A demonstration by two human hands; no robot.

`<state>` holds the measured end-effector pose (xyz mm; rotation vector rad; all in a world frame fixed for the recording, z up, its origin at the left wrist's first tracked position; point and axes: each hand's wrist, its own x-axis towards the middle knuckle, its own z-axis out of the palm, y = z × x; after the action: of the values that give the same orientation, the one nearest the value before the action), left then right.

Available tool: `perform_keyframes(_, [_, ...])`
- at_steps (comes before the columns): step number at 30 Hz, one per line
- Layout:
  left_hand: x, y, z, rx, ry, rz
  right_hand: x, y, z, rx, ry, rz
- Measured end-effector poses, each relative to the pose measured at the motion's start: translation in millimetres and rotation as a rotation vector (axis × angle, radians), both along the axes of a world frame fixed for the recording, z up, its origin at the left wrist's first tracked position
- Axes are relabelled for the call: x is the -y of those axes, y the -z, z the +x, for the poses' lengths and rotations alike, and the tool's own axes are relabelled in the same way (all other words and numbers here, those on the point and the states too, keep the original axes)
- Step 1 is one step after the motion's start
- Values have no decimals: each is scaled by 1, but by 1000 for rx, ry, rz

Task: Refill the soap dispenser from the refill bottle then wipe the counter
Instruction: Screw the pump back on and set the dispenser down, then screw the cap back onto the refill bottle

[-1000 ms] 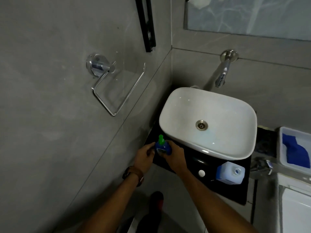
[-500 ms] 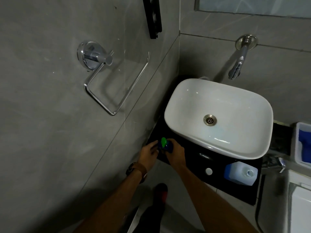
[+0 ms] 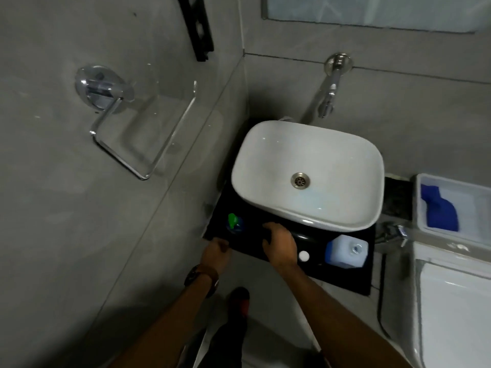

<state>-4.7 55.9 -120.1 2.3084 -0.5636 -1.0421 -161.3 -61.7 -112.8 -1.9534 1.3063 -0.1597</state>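
Observation:
The blue soap dispenser with its green pump stands upright at the left end of the black counter. My left hand hovers just below it at the counter's front edge, fingers curled, holding nothing. My right hand is over the counter's middle, fingers spread and empty. To its right lies a small white cap, and beyond that stands the translucent refill bottle with its neck open. A blue cloth lies in a white tray at the far right.
A white basin takes up most of the counter, under a wall tap. A chrome towel holder juts from the left wall. A white toilet tank stands at the right. My foot is on the floor below.
Both hands have let go of the soap dispenser, which now stands alone. My left hand drew back toward the counter edge and my right hand moved to the right.

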Motion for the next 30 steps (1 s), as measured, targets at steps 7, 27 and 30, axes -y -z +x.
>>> perform_keyframes(7, [37,-2,-74,-7,353,-9,-9,-20,-103,110,153,-171])
perform_keyframes(27, [99,23,-169,251,784,-53,23,-17,-213,350,471,163])
perform_keyframes(30, [102,5,-172,155,645,-195,24,-14,-215,369,484,158])
